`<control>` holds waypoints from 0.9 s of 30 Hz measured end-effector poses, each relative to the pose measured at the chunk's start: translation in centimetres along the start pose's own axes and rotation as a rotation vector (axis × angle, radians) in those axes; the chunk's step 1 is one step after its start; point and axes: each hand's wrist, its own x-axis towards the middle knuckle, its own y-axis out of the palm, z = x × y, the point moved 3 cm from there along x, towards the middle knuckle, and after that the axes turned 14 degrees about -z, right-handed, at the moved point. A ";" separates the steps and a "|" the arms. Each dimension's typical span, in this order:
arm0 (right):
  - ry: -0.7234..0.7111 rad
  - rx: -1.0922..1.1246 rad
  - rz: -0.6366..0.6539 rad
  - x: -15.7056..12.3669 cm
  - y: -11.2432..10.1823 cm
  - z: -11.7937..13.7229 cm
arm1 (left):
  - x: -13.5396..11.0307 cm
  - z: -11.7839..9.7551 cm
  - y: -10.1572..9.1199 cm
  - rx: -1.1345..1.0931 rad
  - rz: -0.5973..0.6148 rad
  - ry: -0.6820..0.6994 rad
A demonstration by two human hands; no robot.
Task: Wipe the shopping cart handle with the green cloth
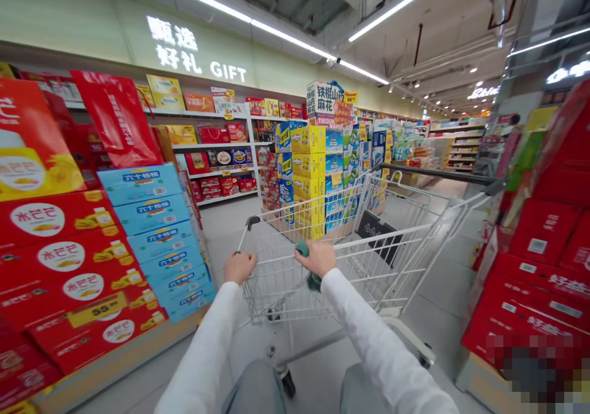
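Observation:
A white wire shopping cart (369,236) stands in front of me in a supermarket aisle, its basket showing only a dark flap inside. My left hand (239,267) is closed round the cart's handle at its left end. My right hand (318,258) grips the handle near the middle, over a green piece (313,282) fixed to the bar. Both arms wear white sleeves.
Stacks of red boxes (59,260) and blue boxes (159,236) line the left edge on a low wooden platform. Red cartons (539,266) are piled close on the right. A tower of yellow and blue boxes (313,174) stands ahead. Grey floor runs between them.

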 end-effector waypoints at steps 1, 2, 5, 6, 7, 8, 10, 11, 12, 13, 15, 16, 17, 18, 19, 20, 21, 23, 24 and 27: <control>0.015 -0.015 0.032 0.2 0.1 0.1 | 0.2 0.1 0.1 0.012 -0.011 -0.005; 0.031 -0.028 0.056 0.5 0.2 0.2 | 0.4 0.3 0.2 0.018 -0.016 -0.015; 0.066 -0.043 0.107 1.4 0.5 0.7 | 1.0 1.1 0.8 -0.003 0.013 -0.085; 0.072 -0.039 0.121 1.7 0.6 0.9 | 1.2 1.3 0.9 -0.013 0.028 -0.105; 0.076 -0.033 0.134 1.9 0.6 1.1 | 1.4 1.6 1.1 -0.024 0.043 -0.119; 0.079 -0.026 0.146 2.2 0.7 1.2 | 1.7 1.8 1.2 -0.035 0.053 -0.129; 0.078 -0.010 0.159 2.5 0.9 1.5 | 2.1 2.2 1.3 -0.057 0.063 -0.145; 0.077 -0.002 0.159 2.5 0.9 1.5 | 2.3 2.4 1.3 -0.067 0.070 -0.154; 0.077 0.004 0.155 2.6 1.0 1.6 | 2.6 2.6 1.4 -0.076 0.076 -0.161; 0.078 0.008 0.148 2.6 1.2 1.7 | 2.9 2.8 1.5 -0.083 0.082 -0.164; 0.086 0.012 0.137 2.7 1.6 1.9 | 3.5 3.1 1.7 -0.096 0.094 -0.159; 0.093 0.011 0.133 2.7 1.8 2.1 | 3.8 3.3 1.9 -0.101 0.098 -0.151; 0.102 0.009 0.130 2.8 2.1 2.2 | 4.2 3.4 2.0 -0.103 0.098 -0.142; 0.111 0.006 0.124 2.9 2.3 2.4 | 4.5 3.6 2.1 -0.100 0.098 -0.132; 0.119 0.003 0.118 3.0 2.6 2.5 | 4.8 3.7 2.2 -0.095 0.099 -0.121; 0.124 0.000 0.109 3.2 2.8 2.7 | 5.1 3.9 2.3 -0.089 0.097 -0.111; 0.129 -0.002 0.100 3.3 3.0 2.9 | 5.3 4.0 2.4 -0.082 0.093 -0.102; 0.136 -0.008 0.090 3.6 3.4 3.4 | 5.8 4.3 2.5 -0.076 0.094 -0.087; 0.140 -0.013 0.088 3.7 3.6 3.6 | 6.0 4.5 2.5 -0.076 0.095 -0.080; 0.152 -0.034 0.088 4.0 4.2 4.1 | 6.8 5.1 2.7 -0.063 0.102 -0.069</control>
